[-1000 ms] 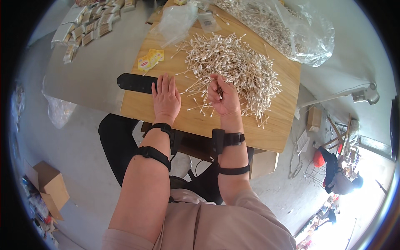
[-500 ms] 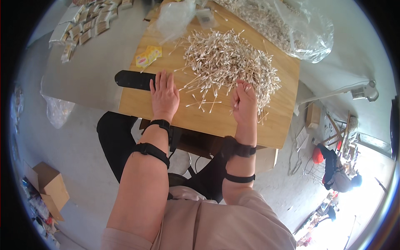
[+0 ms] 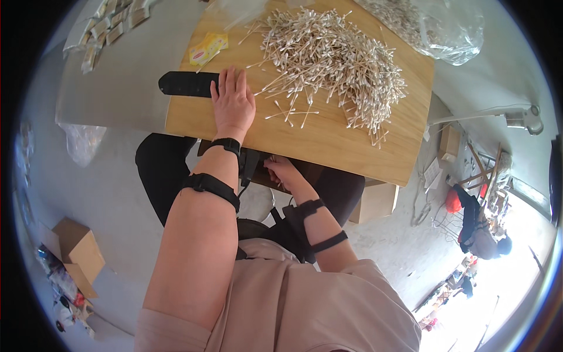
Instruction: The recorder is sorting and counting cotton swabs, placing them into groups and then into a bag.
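A large heap of cotton swabs [image 3: 334, 58] with white tips lies across the wooden table [image 3: 375, 161]. My left hand [image 3: 233, 105] rests flat on the tabletop, fingers stretched out, over the right end of a black rounded strip [image 3: 186, 83]. A few loose swabs lie to the right of that hand. My right hand [image 3: 281, 171] is below the table's near edge, close to my lap, with its fingers curled closed. Thin pale sticks show at its underside, seemingly cotton swabs; most of what it holds is hidden.
Yellow printed packets [image 3: 208, 48] lie beyond the black strip. A clear plastic bag [image 3: 451, 35] full of swabs stands at the far right. On the grey surface at the far left are several small packs [image 3: 111, 26]. An open cardboard box [image 3: 76, 255] sits on the floor at left.
My right hand has left the swab heap and come down toward me, below the table's near edge. My left hand has stayed on the black strip. The whole view has shifted slightly.
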Motion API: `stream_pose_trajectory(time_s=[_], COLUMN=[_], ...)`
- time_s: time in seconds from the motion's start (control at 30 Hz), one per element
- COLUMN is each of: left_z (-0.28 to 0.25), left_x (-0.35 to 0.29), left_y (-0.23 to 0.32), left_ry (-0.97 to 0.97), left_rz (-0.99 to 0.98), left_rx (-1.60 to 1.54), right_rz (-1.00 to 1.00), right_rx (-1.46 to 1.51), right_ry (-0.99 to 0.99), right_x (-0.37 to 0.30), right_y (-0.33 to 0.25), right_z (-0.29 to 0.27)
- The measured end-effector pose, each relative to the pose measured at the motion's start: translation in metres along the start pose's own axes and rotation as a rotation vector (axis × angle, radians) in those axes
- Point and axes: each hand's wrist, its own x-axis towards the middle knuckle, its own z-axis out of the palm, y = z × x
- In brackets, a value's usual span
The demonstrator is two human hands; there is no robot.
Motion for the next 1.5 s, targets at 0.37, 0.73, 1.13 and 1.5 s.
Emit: stream_pose_trajectory(time_s=[0.37,0.73,1.13,1.5], left_z=[-0.005,-0.007,-0.006,-0.007], left_x=[0.001,0.003,0.002,0.005], left_y=[0.002,-0.001,0.002,0.005], left_ry=[0.022,-0.011,-0.031,-0.034], left_rz=[0.020,0.025,0.019,0.022], left_rx=[-0.001,0.023,0.030,0.041], right_rz=[-0.508,-0.506,-0.819,-0.782], right_rx=[-0.754,-0.184,-0.701,-0.680], right_ry=[0.386,0.796,1.366,1.104], right_x=[0.008,-0.123,-0.113,-0.095], right_y=[0.006,-0.124,-0.196,-0.207], right_z=[0.007,-0.076,-0.204,-0.227])
